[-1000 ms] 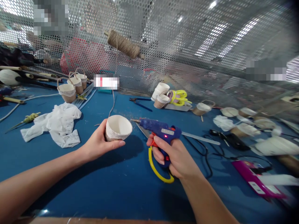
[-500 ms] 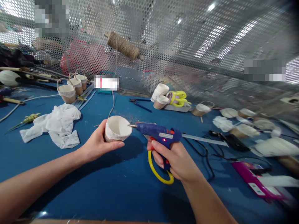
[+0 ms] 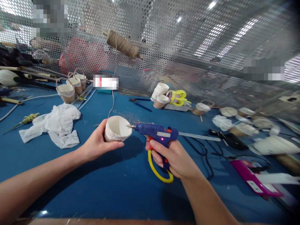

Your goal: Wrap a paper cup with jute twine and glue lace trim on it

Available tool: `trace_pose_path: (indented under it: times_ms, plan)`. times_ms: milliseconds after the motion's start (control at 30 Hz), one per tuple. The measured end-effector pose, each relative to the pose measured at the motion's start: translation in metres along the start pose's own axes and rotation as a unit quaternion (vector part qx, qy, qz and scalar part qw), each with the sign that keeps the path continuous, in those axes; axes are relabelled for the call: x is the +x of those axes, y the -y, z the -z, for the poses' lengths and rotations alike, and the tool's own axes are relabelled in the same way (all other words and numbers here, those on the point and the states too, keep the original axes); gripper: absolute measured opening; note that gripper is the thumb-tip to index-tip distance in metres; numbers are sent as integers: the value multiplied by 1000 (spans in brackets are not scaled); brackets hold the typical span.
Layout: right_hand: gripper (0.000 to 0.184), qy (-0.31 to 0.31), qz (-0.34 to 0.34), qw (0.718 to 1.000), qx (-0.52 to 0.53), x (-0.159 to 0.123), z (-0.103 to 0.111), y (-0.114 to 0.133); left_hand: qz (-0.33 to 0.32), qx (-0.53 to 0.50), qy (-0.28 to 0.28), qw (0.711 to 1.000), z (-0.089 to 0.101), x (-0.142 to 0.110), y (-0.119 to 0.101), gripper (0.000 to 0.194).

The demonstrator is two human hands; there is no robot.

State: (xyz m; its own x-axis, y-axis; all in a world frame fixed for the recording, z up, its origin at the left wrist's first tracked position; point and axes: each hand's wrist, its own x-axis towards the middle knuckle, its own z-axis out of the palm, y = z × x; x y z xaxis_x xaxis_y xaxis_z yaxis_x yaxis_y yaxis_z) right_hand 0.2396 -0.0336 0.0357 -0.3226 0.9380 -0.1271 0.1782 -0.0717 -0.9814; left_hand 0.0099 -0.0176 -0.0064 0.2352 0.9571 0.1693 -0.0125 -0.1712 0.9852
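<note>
My left hand [image 3: 100, 140] is wrapped round a small white cup [image 3: 117, 129] with a lace band, its open mouth tilted toward me. In my right hand [image 3: 171, 156] is a blue hot glue gun [image 3: 154, 131], its red light lit and a clear glue stick [image 3: 199, 135] jutting from the back. The gun's metal nozzle reaches the cup's right rim; whether it touches I cannot tell. Yellow-handled scissors [image 3: 159, 178] hang by a loop from my right hand, their blades mostly hidden. A string of twine [image 3: 112, 103] runs down behind the cup.
White lace fabric [image 3: 58, 125] lies at left, near several small handled baskets [image 3: 66, 93]. Pliers [image 3: 140, 103] and more cups [image 3: 160, 90] are at the back. A twine spool [image 3: 123, 45] hangs before the mesh. A purple power strip [image 3: 255, 179] and black cables [image 3: 206, 156] lie at right.
The glue gun has shifted slightly left, its nozzle remaining at the cup's rim. The view has moved a little; the cup stays in my left hand.
</note>
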Motion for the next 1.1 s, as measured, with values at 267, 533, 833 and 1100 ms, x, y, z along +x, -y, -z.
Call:
trace_pose_path:
  times_ms: [267, 533, 833, 1100]
  plan:
    - [24, -10, 6, 1000, 3, -1, 2, 0, -3, 7, 2, 1000, 1, 1, 1, 65]
    - [25, -41, 12, 996, 75, 0, -1, 1, 30, -22, -8, 999, -1, 0, -5, 65]
    - [26, 2, 0, 999, 43, 0, -3, 0, 44, -65, 6, 997, -3, -1, -7, 65]
    - [25, -25, 30, 999, 15, 0, 3, -1, 31, -24, 23, 999, 1, 0, -5, 68]
